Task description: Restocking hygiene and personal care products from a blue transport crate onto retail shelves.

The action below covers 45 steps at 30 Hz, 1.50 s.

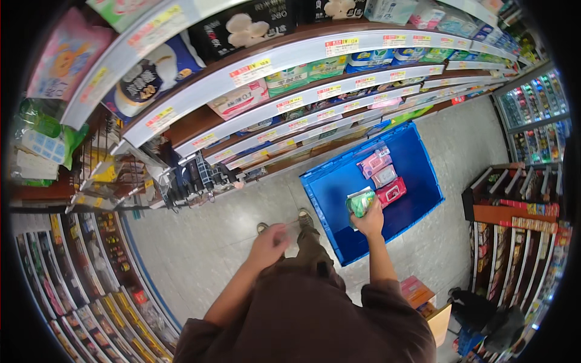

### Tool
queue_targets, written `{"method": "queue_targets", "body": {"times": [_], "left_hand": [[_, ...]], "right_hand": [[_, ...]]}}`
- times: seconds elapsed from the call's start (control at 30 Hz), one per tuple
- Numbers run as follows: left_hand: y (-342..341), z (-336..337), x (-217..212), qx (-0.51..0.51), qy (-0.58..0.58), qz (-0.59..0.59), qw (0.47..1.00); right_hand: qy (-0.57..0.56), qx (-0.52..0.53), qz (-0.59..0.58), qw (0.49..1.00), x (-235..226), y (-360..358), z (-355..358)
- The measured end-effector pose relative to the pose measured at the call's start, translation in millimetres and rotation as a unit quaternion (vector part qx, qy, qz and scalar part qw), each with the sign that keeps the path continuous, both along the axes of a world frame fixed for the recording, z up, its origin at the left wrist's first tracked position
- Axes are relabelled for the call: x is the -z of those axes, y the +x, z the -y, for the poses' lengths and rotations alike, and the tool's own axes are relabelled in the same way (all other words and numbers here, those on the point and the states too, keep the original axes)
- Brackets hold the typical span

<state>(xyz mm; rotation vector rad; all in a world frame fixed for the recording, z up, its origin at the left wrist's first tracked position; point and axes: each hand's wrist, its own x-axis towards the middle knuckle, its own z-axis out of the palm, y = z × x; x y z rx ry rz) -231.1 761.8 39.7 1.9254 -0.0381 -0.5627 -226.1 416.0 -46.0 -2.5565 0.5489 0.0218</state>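
Note:
My right hand [370, 219] reaches into a large blue crate [331, 235] on the floor and grips a green and white soft pack [361, 204]. Beside that pack, three packs lie in a row inside the crate: a light pink pack [375, 161], a pale pink and white pack [384, 176] and a deep pink pack [391, 191], which look like wet wipes. Left of the crate, my left hand [270, 244] hangs in the air over the floor near my shoes. Motion blurs its fingers, and no object shows in it.
Store shelves [242, 75] with packaged goods run along the far side, close behind the crate. More shelving [82, 266] stands at the left and right. An open cardboard box [419, 293] and a dark bundle [487, 317] are at my lower right. A glass-fronted cooler [532, 109] stands far right.

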Motion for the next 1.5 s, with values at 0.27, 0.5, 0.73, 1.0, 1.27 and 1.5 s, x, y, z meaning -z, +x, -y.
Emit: {"method": "queue_targets", "body": {"times": [0.27,0.5,0.73,1.0,1.27,1.5], "left_hand": [[-87.6,-50.6,38.7,0.092,0.367,-0.125,0.917],[-107.8,-42.9,19.7,0.069,0.368,-0.264,0.889],[-82.5,-46.7,6.2,0.059,0.334,-0.140,0.930],[-59.9,-65.6,-3.9,-0.010,0.267,-0.006,0.964],[-49.3,-85.9,11.0,0.002,0.212,0.095,0.973],[-58.9,-112.9,7.4,-0.039,0.185,0.089,0.978]], "right_hand": [[-0.020,-0.025,-0.260,0.965,226.7,-29.8,17.7],[0.037,-0.055,-0.453,0.889,274.3,-60.8,2.0],[0.011,-0.032,-0.318,0.947,236.5,-6.9,10.6],[0.052,-0.173,0.320,0.930,-15.4,119.1,-49.0],[-0.056,-0.400,0.462,0.789,-216.7,192.4,-189.0],[-0.122,-0.364,0.383,0.840,-237.0,244.0,-228.0]]}}
